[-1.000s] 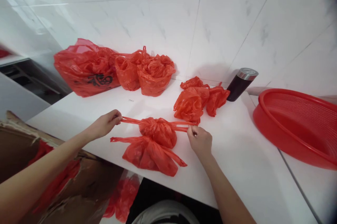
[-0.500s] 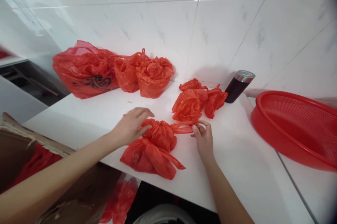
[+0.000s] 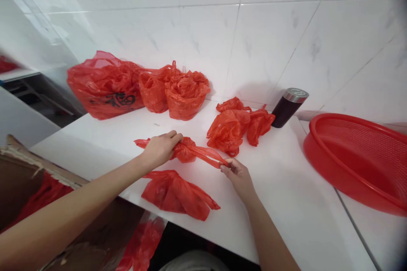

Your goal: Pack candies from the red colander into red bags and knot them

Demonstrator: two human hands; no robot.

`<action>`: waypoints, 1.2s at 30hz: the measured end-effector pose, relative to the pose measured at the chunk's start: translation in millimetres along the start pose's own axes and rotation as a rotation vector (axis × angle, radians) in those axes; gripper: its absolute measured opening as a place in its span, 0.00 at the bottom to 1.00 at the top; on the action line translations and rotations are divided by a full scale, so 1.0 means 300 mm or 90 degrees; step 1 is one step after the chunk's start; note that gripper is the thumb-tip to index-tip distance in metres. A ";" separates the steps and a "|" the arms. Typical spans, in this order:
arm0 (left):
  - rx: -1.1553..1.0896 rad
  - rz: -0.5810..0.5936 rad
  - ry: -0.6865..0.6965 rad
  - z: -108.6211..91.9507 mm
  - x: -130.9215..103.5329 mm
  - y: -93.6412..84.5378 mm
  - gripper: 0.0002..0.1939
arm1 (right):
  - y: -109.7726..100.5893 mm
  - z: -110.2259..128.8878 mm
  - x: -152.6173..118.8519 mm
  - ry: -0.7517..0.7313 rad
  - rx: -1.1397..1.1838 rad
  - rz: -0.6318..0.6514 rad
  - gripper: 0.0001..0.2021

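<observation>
A small red plastic bag [image 3: 185, 152] is stretched between my two hands above the white table. My left hand [image 3: 161, 149] is closed round its gathered left part, and a loose end pokes out to the left of the fingers. Between thumb and fingers, my right hand [image 3: 235, 174] pinches the bag's long handle, pulled out to the right. Just below, nearer the table's front edge, lies a filled red plastic bag [image 3: 178, 196], apart from both hands. What the bags contain is hidden.
Several red bags [image 3: 187, 95] stand along the tiled wall. More small red bags [image 3: 226, 129] lie beside a dark flask [image 3: 288, 107]. A red plastic basket [image 3: 356, 169] is at the right. A torn cardboard box [image 3: 41, 169] stands at the lower left.
My left hand has closed on the small bag, which has come away from the filled bag in front. My right hand has moved slightly left and down, still pinching the handle.
</observation>
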State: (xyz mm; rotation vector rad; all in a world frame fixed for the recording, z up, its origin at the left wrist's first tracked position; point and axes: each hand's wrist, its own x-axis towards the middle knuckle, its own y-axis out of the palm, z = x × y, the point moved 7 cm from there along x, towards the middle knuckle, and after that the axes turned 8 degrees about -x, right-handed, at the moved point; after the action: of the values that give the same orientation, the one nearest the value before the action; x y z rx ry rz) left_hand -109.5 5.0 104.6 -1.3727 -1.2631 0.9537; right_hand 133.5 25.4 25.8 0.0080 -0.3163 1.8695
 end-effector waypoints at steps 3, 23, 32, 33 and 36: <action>-0.029 0.011 -0.027 0.031 -0.019 0.011 0.16 | 0.001 -0.009 -0.010 0.006 -0.036 -0.080 0.11; -0.152 0.121 0.121 -0.137 -0.186 0.052 0.27 | 0.189 0.113 -0.107 -0.273 -0.184 0.079 0.09; -0.357 0.014 -0.180 0.193 -0.162 -0.154 0.10 | 0.086 0.059 -0.068 -0.084 -0.109 -0.047 0.09; -0.357 -0.012 -0.211 0.258 -0.173 -0.196 0.11 | 0.070 0.049 -0.062 -0.048 -0.105 -0.068 0.09; -0.313 -0.092 -0.316 0.448 -0.227 -0.300 0.19 | 0.048 0.029 -0.052 0.019 -0.101 -0.091 0.09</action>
State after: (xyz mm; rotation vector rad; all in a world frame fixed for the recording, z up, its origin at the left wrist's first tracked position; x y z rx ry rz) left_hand -267.6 -45.4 162.2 -1.4269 -2.0480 0.9514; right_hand 123.9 4.8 28.6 -0.1036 -0.4316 1.6979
